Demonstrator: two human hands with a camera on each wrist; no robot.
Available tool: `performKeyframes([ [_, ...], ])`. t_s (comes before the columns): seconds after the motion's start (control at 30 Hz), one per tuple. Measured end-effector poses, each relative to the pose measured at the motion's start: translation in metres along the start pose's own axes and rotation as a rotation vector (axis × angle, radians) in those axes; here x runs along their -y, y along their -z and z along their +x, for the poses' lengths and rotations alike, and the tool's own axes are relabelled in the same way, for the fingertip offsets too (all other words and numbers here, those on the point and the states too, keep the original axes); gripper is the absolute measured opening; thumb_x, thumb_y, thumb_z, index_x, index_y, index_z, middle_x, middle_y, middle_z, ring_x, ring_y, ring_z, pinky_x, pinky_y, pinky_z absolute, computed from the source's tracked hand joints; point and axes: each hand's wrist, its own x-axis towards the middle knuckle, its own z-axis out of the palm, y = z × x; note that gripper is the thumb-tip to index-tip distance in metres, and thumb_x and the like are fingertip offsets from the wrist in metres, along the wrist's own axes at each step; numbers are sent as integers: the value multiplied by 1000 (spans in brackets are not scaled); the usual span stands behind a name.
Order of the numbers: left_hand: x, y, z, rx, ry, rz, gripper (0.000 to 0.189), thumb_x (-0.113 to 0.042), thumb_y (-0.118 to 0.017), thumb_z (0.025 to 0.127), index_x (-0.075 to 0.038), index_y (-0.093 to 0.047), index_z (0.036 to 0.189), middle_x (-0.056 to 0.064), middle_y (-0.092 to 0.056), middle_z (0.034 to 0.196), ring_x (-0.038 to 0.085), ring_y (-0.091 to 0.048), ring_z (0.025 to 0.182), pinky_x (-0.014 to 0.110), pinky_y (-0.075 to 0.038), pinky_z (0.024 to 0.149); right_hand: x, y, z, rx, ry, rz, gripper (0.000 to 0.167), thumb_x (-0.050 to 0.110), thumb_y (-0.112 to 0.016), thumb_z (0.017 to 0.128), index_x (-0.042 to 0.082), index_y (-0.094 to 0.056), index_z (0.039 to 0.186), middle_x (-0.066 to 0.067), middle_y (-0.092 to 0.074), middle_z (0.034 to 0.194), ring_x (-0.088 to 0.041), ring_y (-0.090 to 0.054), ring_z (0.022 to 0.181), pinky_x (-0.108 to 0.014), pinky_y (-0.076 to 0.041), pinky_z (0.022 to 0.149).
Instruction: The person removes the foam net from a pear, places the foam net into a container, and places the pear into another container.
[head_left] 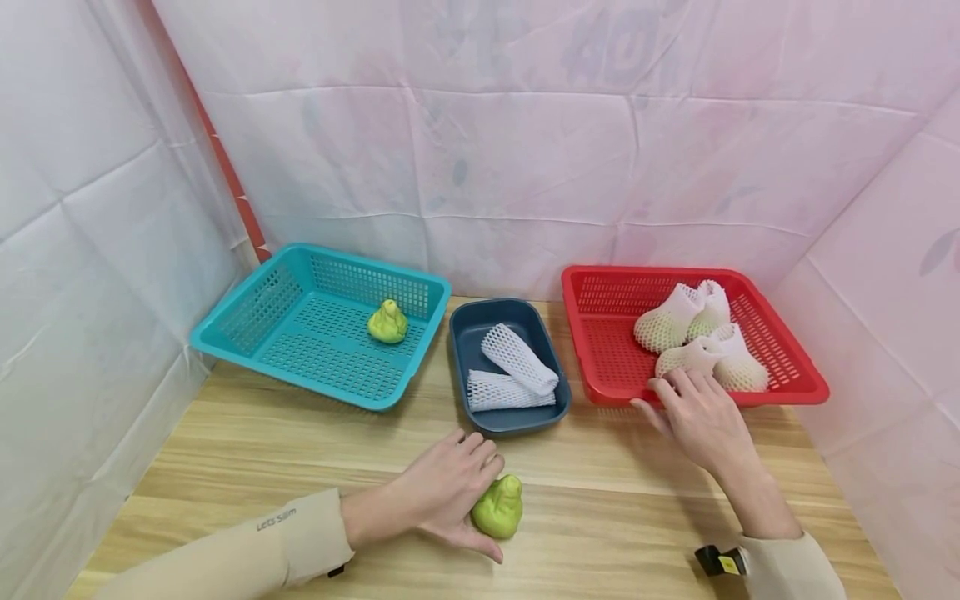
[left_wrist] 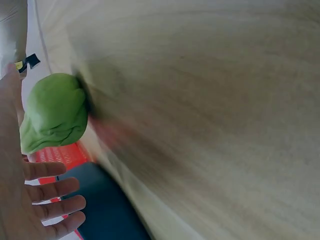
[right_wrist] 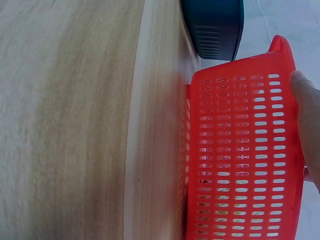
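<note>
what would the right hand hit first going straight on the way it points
Likely the front-left netted fruit in the red basket, just past its fingertips, though depth is hard to judge.

Tbl [head_left: 585,500] w/ fruit [head_left: 498,507], tray [head_left: 517,423], 2 bskts [head_left: 330,333] [head_left: 607,342]

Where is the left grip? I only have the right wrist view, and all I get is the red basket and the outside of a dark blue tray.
Observer: The left grip is right at a green fruit on the wooden table; I can't tell whether they touch.

Operator: And what's inside that dark blue tray?

Observer: Two white net sleeves, one lying partly over the other.

Operator: Any other bare fruit around?

Observer: Yes, a second bare fruit sits in the teal basket, near the side closest to the tray.
</note>
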Motion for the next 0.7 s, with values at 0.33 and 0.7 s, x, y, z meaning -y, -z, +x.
performKeyframes([
  [0.33,-5,-10,2,14,-9,17,95,-106,-39,72,-20,-60,107,-5,-59,100,15,-56,92,30,-45,81,1,0,0,12,-5,-7,63,54,-42,110,-1,-66,91,-18,-59,84,-39,-56,76,-49,-49,69],
  [0.7,-7,-15,7,25,-24,-14,88,-102,-42,76,-21,-61,104,-7,-61,97,14,-57,92,30,-46,82,1,-1,-1,1,-6,1,64,55,-42,110,-1,-65,90,-18,-58,84,-39,-55,75,-48,-48,68],
])
